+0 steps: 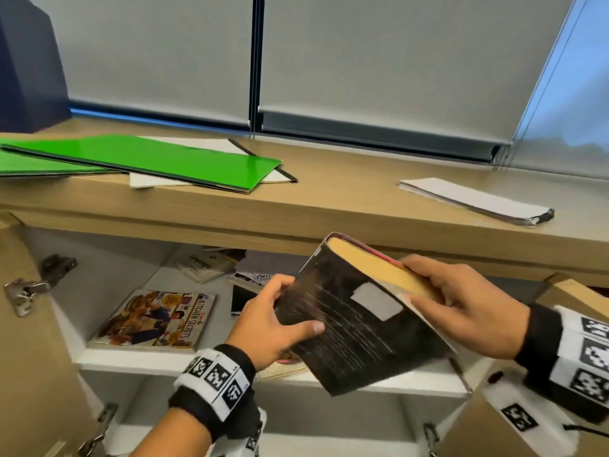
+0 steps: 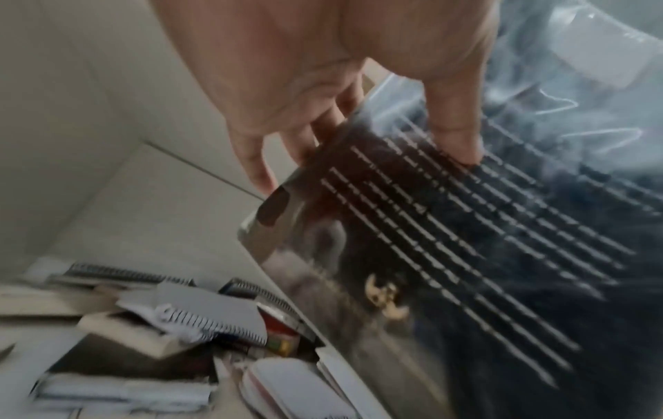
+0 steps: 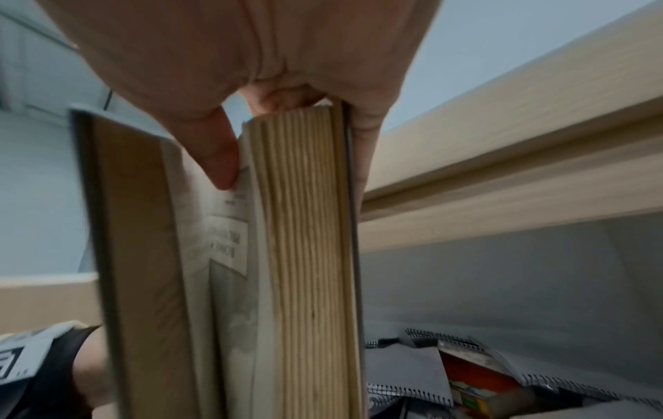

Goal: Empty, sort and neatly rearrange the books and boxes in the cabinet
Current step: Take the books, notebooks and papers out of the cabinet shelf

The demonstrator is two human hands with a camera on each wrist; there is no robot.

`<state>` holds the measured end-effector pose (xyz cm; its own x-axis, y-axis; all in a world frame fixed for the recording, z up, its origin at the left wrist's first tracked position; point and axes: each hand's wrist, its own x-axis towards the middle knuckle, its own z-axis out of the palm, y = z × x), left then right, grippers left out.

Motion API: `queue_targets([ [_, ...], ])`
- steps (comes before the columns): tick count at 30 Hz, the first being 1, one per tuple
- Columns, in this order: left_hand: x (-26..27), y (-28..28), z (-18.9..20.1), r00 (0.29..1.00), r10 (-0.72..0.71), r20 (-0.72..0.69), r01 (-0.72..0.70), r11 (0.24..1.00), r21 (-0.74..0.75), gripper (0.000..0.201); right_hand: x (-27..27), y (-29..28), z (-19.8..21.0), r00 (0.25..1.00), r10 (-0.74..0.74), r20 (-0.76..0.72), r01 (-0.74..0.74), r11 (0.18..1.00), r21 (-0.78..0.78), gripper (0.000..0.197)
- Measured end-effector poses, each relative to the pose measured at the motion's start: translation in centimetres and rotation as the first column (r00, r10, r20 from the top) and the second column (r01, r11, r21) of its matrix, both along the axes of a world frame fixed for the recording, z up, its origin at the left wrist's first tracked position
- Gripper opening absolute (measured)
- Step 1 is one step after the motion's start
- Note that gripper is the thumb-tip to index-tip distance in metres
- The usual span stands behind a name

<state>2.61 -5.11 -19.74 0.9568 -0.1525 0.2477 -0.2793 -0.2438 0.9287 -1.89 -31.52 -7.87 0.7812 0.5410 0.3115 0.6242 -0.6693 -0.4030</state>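
Black book (image 1: 359, 321) hangs before the cabinet shelf (image 1: 138, 357), gripped by both hands: left hand (image 1: 270, 321) at 9 o'clock, right hand (image 1: 461, 301) at 3. Close the loose cover, then lay it on the counter (image 1: 346, 199).

A thick black-covered book (image 1: 359, 321) with yellowed pages was tilted in front of the open cabinet (image 1: 108, 361), whose shelf carried a flat cookbook (image 1: 155, 319) and jumbled spiral notebooks (image 2: 211, 317).
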Motion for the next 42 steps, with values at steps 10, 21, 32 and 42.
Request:
queue_targets([
  [10,-2.9,-0.9,4.7,0.986,-0.14,0.089,0.136,0.989,0.053,0.045,-2.4,-1.2,3.8,0.929,0.046,-0.368,0.029,0.98,0.197,0.063],
  [21,-4.5,-3.4,13.2,0.713,0.289,0.639,-0.21,0.957,-0.198,0.049,-8.0,-3.3,15.9,0.796,-0.113,0.595,0.145,0.989,-0.005,0.045],
  [32,-0.8,-4.1,1.0,0.982,0.01,0.19,-0.057,0.969,0.241,0.011,1.4,-3.8,10.8,0.661,-0.173,0.73,0.477,0.848,-0.231,0.043],
  [42,0.5,-1.9,-8.8,0.989,0.082,-0.127,-0.021,0.908,0.419,0.009,8.2,-5.5,4.1,0.768,-0.187,0.612,0.465,0.82,-0.334,0.058],
])
